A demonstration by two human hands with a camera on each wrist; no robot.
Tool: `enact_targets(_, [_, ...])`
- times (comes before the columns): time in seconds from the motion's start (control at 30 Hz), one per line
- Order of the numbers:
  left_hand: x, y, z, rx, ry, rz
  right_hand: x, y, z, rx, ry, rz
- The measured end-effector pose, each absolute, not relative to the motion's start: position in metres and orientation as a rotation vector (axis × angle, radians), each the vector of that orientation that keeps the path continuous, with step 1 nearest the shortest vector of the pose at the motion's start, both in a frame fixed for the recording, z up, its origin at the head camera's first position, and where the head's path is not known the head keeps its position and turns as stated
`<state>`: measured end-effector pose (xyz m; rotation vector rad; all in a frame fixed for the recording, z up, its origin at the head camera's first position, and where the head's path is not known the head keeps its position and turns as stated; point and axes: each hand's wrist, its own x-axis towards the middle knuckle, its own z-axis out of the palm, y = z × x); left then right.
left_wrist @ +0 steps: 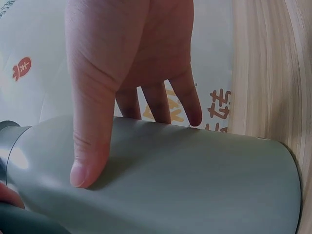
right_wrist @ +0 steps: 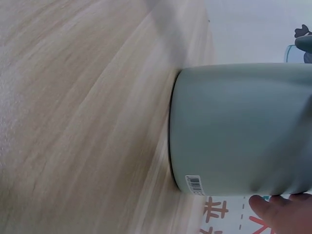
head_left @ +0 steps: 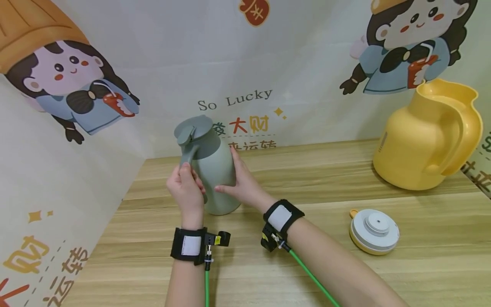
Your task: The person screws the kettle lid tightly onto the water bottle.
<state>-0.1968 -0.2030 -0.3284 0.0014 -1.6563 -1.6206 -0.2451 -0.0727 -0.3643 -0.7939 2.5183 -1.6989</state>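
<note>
A grey-green thermos jug point(head_left: 214, 179) stands on the wooden table with its darker lid point(head_left: 193, 128) on. My left hand point(head_left: 186, 184) grips the jug's handle point(head_left: 188, 154), fingers curled round it. On the right side of the body, my right hand point(head_left: 248, 184) holds the jug. Its thumb lies across the front, as the left wrist view also shows, and the other fingers reach behind. A fingertip of the left hand point(left_wrist: 9, 196) shows at that view's edge. In the right wrist view the jug's base point(right_wrist: 181, 131) meets the table, near a small barcode sticker point(right_wrist: 194, 185).
A yellow jug point(head_left: 410, 145) with an uncovered mouth stands at the back right. In front of it lies a round white and yellow lid point(head_left: 375, 232). A printed cloth wall point(head_left: 172, 64) closes off the table's back and left sides. Green cables point(head_left: 312, 277) run from both wrist bands.
</note>
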Motion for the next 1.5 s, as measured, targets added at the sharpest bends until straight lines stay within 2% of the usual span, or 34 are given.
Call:
enact_targets(0.47, [-0.194, -0.195, -0.323, 0.106, -1.645, -1.582, -0.229, -0.060, -0.359, -0.696, 2.532, -1.683])
enact_targets(0.73, [-0.189, -0.194, -0.316, 0.136, -1.688, -1.556, -0.210, -0.032, -0.337, -0.615, 2.574, -1.608])
enact_targets(1.23, [-0.186, -0.195, -0.312, 0.160, -1.708, -1.484, -0.193, 0.082, -0.267, -0.481, 2.902, -1.738])
enact_targets(1.5, [-0.183, -0.195, -0.309, 0.192, -1.743, -1.436, -0.184, 0.151, -0.252, -0.216, 3.165, -1.851])
